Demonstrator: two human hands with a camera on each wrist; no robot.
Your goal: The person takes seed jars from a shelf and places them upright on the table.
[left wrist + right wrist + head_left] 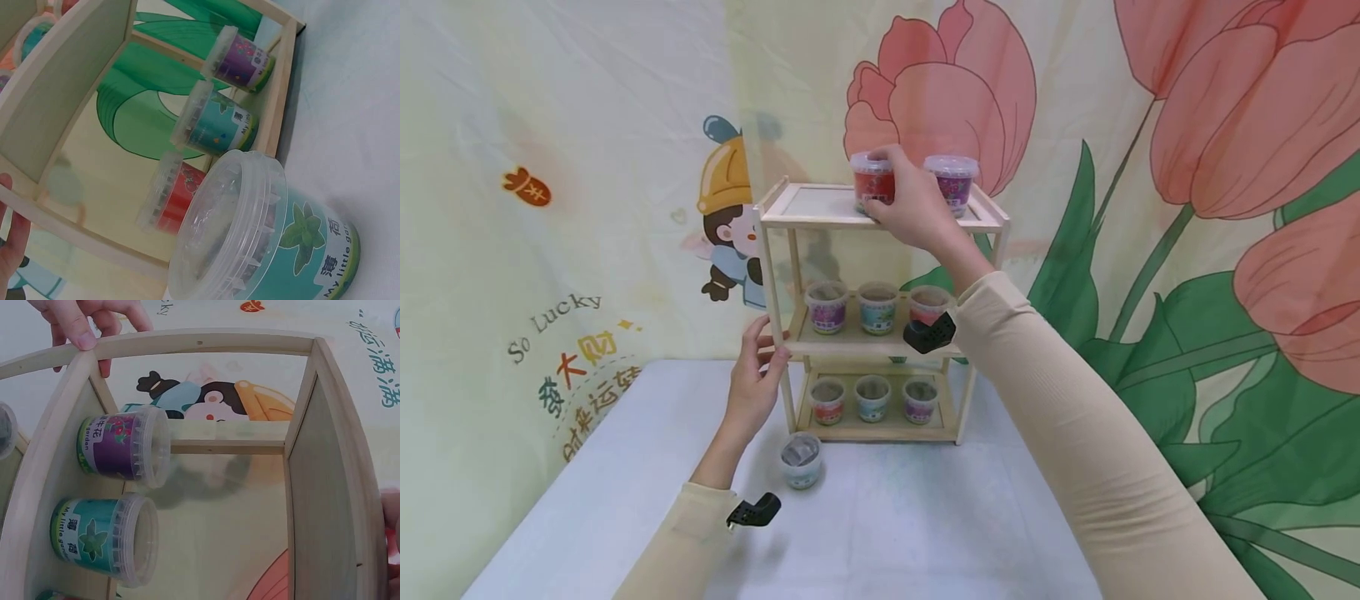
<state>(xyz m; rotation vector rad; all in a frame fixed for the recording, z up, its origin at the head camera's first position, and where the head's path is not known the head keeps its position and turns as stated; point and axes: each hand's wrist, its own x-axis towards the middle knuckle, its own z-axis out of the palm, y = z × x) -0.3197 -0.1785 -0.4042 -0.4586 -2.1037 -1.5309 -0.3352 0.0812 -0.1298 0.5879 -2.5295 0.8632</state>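
Observation:
A wooden three-tier rack (850, 348) stands on the table. On its top shelf my right hand (912, 198) grips a small red plastic cup (863, 185) with a clear lid, thumb low on its near side and fingers over the lid. A purple cup (957, 177) stands to the right, partly behind that hand. My left hand (752, 383) holds the rack's left front post at the middle shelf, thumb in front and fingers behind. Below it, a teal cup with a mint-leaf label (306, 250) sits on the table by the rack's left front foot.
The middle shelf bears a purple cup (827, 312), a teal cup (877, 312) and a red cup (928, 302). Along the bottom shelf stand red (828, 408), teal (872, 406) and purple cups (920, 408). A printed cloth (625, 125) hangs behind the rack.

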